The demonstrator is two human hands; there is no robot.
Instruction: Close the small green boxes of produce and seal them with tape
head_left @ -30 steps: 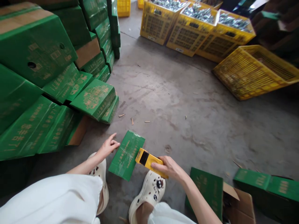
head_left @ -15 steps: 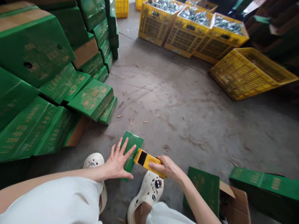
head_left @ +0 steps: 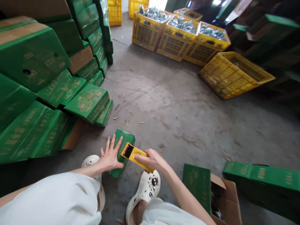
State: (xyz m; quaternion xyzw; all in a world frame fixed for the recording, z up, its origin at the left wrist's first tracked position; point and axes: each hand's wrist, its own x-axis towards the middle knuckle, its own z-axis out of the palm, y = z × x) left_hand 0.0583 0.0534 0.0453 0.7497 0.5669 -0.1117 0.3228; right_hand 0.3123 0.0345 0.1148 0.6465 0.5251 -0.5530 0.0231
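Observation:
A narrow green carton (head_left: 127, 136) with a glossy top lies on the concrete floor, just in front of and between my feet. My left hand (head_left: 112, 157) is spread over its left side, fingers stretched apart and thumb toward me. In my right hand (head_left: 149, 158) is a yellow hand tool (head_left: 134, 155) with a dark window near its front end; its exact kind is unclear. The tool's front end reaches over the carton's right edge. Whether it touches the carton, I cannot tell.
Stacked green cartons (head_left: 30, 59) rise at the left. Yellow crates (head_left: 172, 45) filled with small shiny packets stand at the back, with a tilted yellow crate (head_left: 220, 75) to their right. At lower right sit an open carton (head_left: 198, 184) and another green carton (head_left: 269, 179).
The whole view has shifted slightly. Both hands appear further left, and the carton shows more of its front side. The tool now overlaps the carton's right edge more.

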